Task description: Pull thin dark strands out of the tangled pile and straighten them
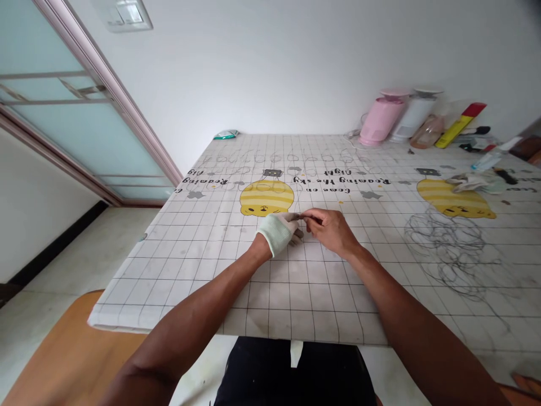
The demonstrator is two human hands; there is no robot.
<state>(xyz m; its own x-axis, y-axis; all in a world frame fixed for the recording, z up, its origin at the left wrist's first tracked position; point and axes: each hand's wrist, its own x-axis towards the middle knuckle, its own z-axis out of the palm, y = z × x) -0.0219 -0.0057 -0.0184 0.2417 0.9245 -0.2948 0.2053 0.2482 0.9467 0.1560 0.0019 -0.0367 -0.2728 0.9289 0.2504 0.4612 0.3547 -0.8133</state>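
My left hand (280, 231), in a pale green and white glove, is closed over the middle of the table. The bare fingers of my right hand (330, 230) are pinched and meet the left fingertips. Whatever lies between them is too small to make out. Beneath both hands is a white checked tablecloth (190, 270) with yellow bear-balloon prints. A loose tangle of thin dark wire (452, 242) lies to the right of my right hand. Beyond my hands, several thin wire loops (291, 158) are laid out in rows.
At the back right stand a pink cylindrical device (381, 121), a white one (413, 119) and a yellow-and-red box (460, 125). A whitish glove (477, 182) lies nearer. One green-and-white packet (227, 135) rests at the far left corner. An orange-brown seat (71, 349) is below the left edge.
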